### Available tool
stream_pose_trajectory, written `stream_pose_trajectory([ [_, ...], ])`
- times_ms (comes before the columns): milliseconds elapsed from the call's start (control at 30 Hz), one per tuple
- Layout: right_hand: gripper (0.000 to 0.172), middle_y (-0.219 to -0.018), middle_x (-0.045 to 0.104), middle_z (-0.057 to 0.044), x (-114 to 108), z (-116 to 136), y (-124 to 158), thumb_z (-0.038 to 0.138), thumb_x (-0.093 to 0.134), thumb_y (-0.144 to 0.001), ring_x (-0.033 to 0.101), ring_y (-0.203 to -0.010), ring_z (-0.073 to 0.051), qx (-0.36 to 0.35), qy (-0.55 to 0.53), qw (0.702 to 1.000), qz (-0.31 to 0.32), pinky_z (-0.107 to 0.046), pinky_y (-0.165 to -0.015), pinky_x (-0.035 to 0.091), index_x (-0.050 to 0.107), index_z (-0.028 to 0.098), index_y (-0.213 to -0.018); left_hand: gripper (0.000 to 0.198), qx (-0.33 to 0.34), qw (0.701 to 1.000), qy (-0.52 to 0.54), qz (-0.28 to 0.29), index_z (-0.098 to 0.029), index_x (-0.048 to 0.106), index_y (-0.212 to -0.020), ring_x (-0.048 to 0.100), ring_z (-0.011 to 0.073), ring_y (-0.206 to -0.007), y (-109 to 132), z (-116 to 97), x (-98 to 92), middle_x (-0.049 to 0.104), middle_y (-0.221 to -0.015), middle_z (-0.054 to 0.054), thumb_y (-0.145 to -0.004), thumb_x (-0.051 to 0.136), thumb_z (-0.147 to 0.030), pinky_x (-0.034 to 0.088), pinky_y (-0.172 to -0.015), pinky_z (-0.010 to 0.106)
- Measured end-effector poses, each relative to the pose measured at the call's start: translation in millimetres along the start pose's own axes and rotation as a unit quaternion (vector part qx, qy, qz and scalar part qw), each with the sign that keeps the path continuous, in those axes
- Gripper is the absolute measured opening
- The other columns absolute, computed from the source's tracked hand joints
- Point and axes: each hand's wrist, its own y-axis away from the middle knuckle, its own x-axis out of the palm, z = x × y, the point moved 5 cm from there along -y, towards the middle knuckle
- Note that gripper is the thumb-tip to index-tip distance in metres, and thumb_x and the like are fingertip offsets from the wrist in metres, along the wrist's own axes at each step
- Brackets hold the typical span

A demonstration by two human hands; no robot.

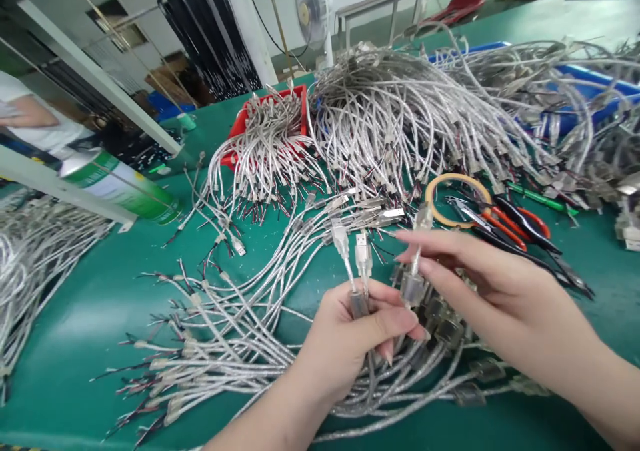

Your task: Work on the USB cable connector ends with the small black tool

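My left hand (360,331) is closed around several USB cables, and two USB plugs (363,254) point up out of its grip. Dark ferrite cores sit on the cables just below the plugs. My right hand (480,284) pinches another USB cable (416,261) between thumb and fingers, right beside the left hand; its plug stands upright above the fingertips. Under both hands lies a bundle of silvery cables (260,344), with stripped wire ends fanned to the left. More ferrite cores (447,331) are partly hidden behind the right hand.
A red bin (304,94) and a large cable heap (390,98) stand at the back, with blue trays (570,114) to the right. Pliers (520,228) and a tape roll (433,204) lie beyond my right hand. A green-white can (125,184) stands left. A person (35,114) is far left.
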Motion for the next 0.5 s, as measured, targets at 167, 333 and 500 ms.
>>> stream_pose_trajectory([
  [167,0.033,-0.098,0.071,-0.005,-6.1,-5.3,-1.4,0.041,0.061,-0.094,0.071,-0.087,-0.023,0.096,-0.061,0.992,-0.062,-0.034,-0.074,0.06,0.058,0.03,-0.126,0.024,0.004,0.999,-0.035,-0.022,-0.013,0.07,-0.076,0.043,0.0037,-0.042,2.9,-4.6,-0.2,0.072,-0.062,0.004,-0.072,0.084,-0.032,0.028,-0.046,0.02],
  [333,0.037,-0.091,0.071,-0.007,-3.3,-8.1,-2.6,0.054,0.066,-0.086,0.069,-0.085,-0.027,0.134,-0.076,0.986,-0.064,-0.04,-0.072,0.06,0.069,0.028,-0.113,0.022,-0.002,0.999,-0.048,0.0,-0.012,0.073,-0.081,0.04,0.0038,-0.044,4.3,-4.2,1.8,0.069,-0.061,0.002,-0.076,0.081,-0.033,0.026,-0.047,0.021],
  [500,0.039,-0.08,0.07,-0.006,0.1,-10.0,-0.8,0.06,0.066,-0.084,0.068,-0.078,-0.026,0.199,-0.142,0.968,-0.049,-0.039,-0.067,0.059,0.075,0.027,-0.105,0.021,0.008,0.999,-0.043,0.006,-0.015,0.069,-0.082,0.039,0.004,-0.045,6.2,-2.0,1.2,0.071,-0.063,0.002,-0.078,0.08,-0.031,0.027,-0.049,0.021],
])
